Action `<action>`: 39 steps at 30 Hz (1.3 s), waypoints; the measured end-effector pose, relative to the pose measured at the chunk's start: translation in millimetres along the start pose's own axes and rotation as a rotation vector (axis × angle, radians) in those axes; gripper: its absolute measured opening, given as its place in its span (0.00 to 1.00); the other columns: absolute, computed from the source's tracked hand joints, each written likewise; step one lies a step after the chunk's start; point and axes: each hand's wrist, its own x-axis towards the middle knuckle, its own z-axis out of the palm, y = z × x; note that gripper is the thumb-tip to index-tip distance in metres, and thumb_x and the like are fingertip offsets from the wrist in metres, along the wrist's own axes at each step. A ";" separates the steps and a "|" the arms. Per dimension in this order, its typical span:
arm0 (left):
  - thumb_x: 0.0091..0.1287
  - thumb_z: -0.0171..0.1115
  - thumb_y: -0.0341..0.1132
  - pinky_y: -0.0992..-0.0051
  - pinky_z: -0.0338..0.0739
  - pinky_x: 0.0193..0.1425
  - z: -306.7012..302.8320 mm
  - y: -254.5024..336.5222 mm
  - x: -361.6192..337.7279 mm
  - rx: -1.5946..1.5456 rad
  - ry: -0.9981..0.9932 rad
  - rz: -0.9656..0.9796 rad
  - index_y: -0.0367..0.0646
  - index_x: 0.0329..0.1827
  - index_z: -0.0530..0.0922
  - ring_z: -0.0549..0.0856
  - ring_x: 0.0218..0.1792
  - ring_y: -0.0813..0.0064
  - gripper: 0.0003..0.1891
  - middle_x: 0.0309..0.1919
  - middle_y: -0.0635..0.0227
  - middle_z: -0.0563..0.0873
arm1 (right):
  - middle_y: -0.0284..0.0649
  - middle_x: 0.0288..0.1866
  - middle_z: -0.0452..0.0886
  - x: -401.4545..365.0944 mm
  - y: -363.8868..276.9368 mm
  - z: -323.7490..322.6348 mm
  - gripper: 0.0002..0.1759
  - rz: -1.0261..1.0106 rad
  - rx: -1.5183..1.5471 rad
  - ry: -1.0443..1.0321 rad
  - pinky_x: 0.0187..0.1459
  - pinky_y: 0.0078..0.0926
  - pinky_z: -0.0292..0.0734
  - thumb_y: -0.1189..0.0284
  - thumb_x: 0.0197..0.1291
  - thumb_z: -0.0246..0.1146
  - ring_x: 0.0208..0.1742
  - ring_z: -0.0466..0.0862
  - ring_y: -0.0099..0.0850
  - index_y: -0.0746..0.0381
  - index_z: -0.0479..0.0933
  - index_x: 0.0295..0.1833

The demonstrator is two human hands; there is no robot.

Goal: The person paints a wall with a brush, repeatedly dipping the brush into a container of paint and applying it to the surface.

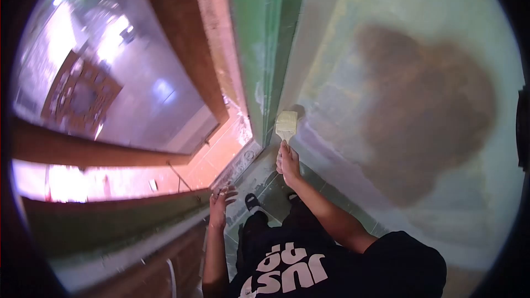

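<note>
Nearest me, past the person's dark shirt point(292, 265), the left hand point(219, 207) hangs with its fingers loosely parted, holding nothing I can see. Farther forward, the right hand point(290, 166) has its fingers closed round the handle of a flat brush point(286, 123). The brush is just beside the wall point(337, 110), near the green frame point(255, 49); whether the bristles touch, I can't tell. Its long axis runs almost straight away from the person, handle toward them, bristles pointing ahead. The wall looks uneven, as if only partly finished: pale over much of it, with a broad brown patch point(425, 116) that could be bare, damp or merely shaded.
</note>
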 end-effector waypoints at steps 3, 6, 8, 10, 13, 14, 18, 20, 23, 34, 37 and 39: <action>0.76 0.55 0.44 0.67 0.80 0.53 12.0 -20.8 -39.2 -0.079 0.105 0.074 0.40 0.66 0.75 0.87 0.51 0.64 0.22 0.55 0.59 0.85 | 0.19 0.19 0.56 -34.8 -7.9 -9.1 0.22 -0.003 -0.060 -0.188 0.16 0.18 0.47 0.50 0.76 0.56 0.14 0.55 0.13 0.49 0.62 0.31; 0.76 0.54 0.44 0.68 0.80 0.53 35.2 -53.8 -88.0 -0.179 0.298 0.047 0.41 0.66 0.76 0.87 0.52 0.64 0.21 0.55 0.59 0.85 | 0.19 0.20 0.58 -58.4 -0.9 -28.8 0.20 0.032 -0.154 -0.351 0.16 0.18 0.49 0.52 0.77 0.56 0.16 0.56 0.12 0.49 0.63 0.32; 0.76 0.55 0.45 0.67 0.79 0.54 52.6 -89.0 -129.3 -0.224 0.411 0.029 0.42 0.66 0.76 0.86 0.52 0.65 0.22 0.55 0.60 0.85 | 0.19 0.21 0.59 -75.6 10.5 -45.3 0.19 0.057 -0.218 -0.458 0.17 0.17 0.50 0.53 0.77 0.55 0.16 0.57 0.12 0.50 0.64 0.33; 0.75 0.56 0.47 0.65 0.79 0.55 79.9 -119.7 -169.3 -0.289 0.509 0.002 0.42 0.66 0.75 0.86 0.53 0.65 0.23 0.55 0.60 0.85 | 0.19 0.22 0.60 -94.7 15.5 -64.2 0.18 0.072 -0.303 -0.567 0.18 0.17 0.51 0.55 0.78 0.55 0.17 0.58 0.11 0.51 0.65 0.34; 0.76 0.54 0.48 0.65 0.77 0.55 115.9 -170.5 -229.1 -0.402 0.655 -0.033 0.43 0.66 0.75 0.86 0.52 0.66 0.23 0.55 0.61 0.85 | 0.20 0.22 0.60 -123.8 28.8 -80.4 0.17 0.069 -0.457 -0.740 0.19 0.16 0.52 0.57 0.78 0.55 0.18 0.59 0.11 0.53 0.66 0.35; 0.76 0.53 0.47 0.66 0.77 0.56 119.4 -184.0 -245.0 -0.432 0.704 -0.029 0.43 0.66 0.76 0.86 0.52 0.66 0.23 0.54 0.62 0.85 | 0.22 0.24 0.64 -123.8 46.1 -83.2 0.18 0.030 -0.544 -0.815 0.23 0.18 0.57 0.58 0.77 0.56 0.22 0.63 0.13 0.56 0.69 0.35; 0.77 0.51 0.46 0.66 0.77 0.56 137.3 -244.4 -328.7 -0.516 0.930 0.026 0.45 0.65 0.76 0.85 0.52 0.67 0.21 0.55 0.61 0.85 | 0.28 0.27 0.72 -180.7 95.4 -87.6 0.19 -0.033 -0.817 -1.075 0.31 0.23 0.66 0.59 0.76 0.57 0.28 0.70 0.18 0.63 0.74 0.37; 0.77 0.52 0.46 0.67 0.77 0.56 148.4 -273.0 -362.6 -0.596 1.049 0.030 0.44 0.65 0.76 0.85 0.53 0.67 0.21 0.55 0.61 0.85 | 0.31 0.26 0.74 -200.6 124.6 -92.0 0.20 -0.043 -0.951 -1.205 0.33 0.25 0.68 0.57 0.75 0.58 0.30 0.72 0.20 0.65 0.77 0.41; 0.77 0.54 0.45 0.70 0.77 0.54 165.3 -309.8 -417.9 -0.704 1.153 0.071 0.45 0.64 0.78 0.85 0.52 0.71 0.20 0.53 0.63 0.87 | 0.37 0.27 0.77 -247.5 167.8 -87.9 0.21 -0.150 -1.161 -1.520 0.36 0.31 0.71 0.55 0.74 0.58 0.30 0.76 0.27 0.66 0.76 0.46; 0.76 0.54 0.49 0.63 0.77 0.59 187.1 -518.2 -632.9 -0.956 1.429 0.178 0.43 0.67 0.74 0.85 0.54 0.65 0.24 0.56 0.59 0.85 | 0.57 0.39 0.84 -461.1 404.3 -170.9 0.20 -0.491 -1.585 -2.107 0.49 0.50 0.77 0.60 0.69 0.58 0.44 0.84 0.56 0.66 0.77 0.54; 0.75 0.54 0.51 0.63 0.77 0.60 162.0 -566.5 -690.7 -1.014 1.447 0.155 0.42 0.67 0.74 0.85 0.55 0.65 0.26 0.56 0.58 0.85 | 0.45 0.32 0.82 -510.3 487.3 -164.7 0.21 -0.213 -1.813 -2.100 0.29 0.35 0.76 0.58 0.68 0.60 0.28 0.82 0.33 0.67 0.78 0.52; 0.75 0.55 0.48 0.64 0.79 0.58 173.1 -613.2 -707.0 -1.030 1.495 0.159 0.42 0.65 0.76 0.86 0.53 0.65 0.23 0.54 0.59 0.86 | 0.44 0.31 0.83 -508.4 537.1 -182.8 0.23 -0.146 -2.099 -1.878 0.22 0.34 0.74 0.57 0.65 0.61 0.23 0.80 0.33 0.68 0.80 0.50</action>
